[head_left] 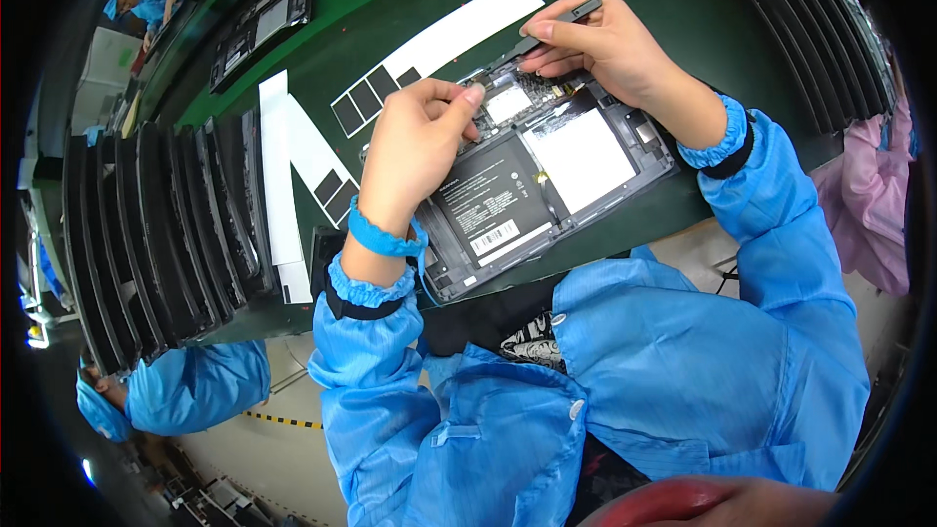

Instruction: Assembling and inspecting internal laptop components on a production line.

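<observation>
An opened laptop base [532, 181] lies at a slant on the green table, its insides facing up. It shows a black battery [486, 197], a white rectangular panel [583, 161] beside that, and a circuit board [532, 86] along the far side. My left hand [415, 146] is over the board's left end, thumb and forefinger pinched together. Whatever might be between those fingertips is too small to make out. My right hand [610, 49] grips a slim black stick-shaped tool [571, 20] above the board's far edge. The tool's lower tip is hard to see.
White strips with black pads [459, 29] lie behind the laptop, with more white strips [281, 166] to its left. Dark laptop casings stand in rows at left [161, 234] and right [810, 34]. Another opened laptop [262, 27] lies far left. Other people sit nearby.
</observation>
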